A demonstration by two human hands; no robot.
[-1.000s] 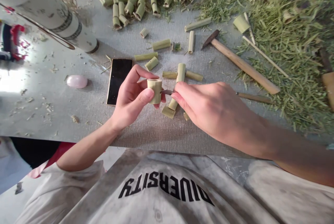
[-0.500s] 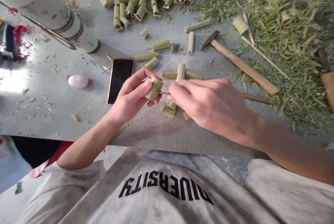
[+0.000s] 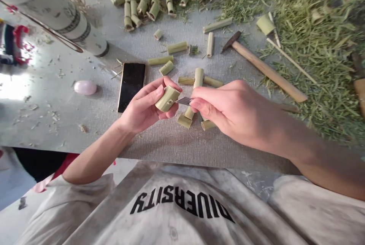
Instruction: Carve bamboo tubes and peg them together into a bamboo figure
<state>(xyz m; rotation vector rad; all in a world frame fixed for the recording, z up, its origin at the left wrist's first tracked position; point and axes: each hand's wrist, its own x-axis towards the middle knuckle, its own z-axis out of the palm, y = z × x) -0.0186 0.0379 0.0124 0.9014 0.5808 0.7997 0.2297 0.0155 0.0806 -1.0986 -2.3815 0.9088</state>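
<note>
Just beyond the left hand point(image 3: 141, 106), a phone point(image 3: 132, 85), dark screen up on the desk point(image 3: 159, 144). Farther left, a pink oval point(image 3: 85, 87). Past it, farther from the hands, a white tube point(image 3: 64, 16) with dark bands. Beyond the right hand point(image 3: 228, 112), a hammer point(image 3: 265, 67), handle slanting right. Farther right, green shavings point(image 3: 319, 54) with a thin stick point(image 3: 292, 61) at their edge.
</note>
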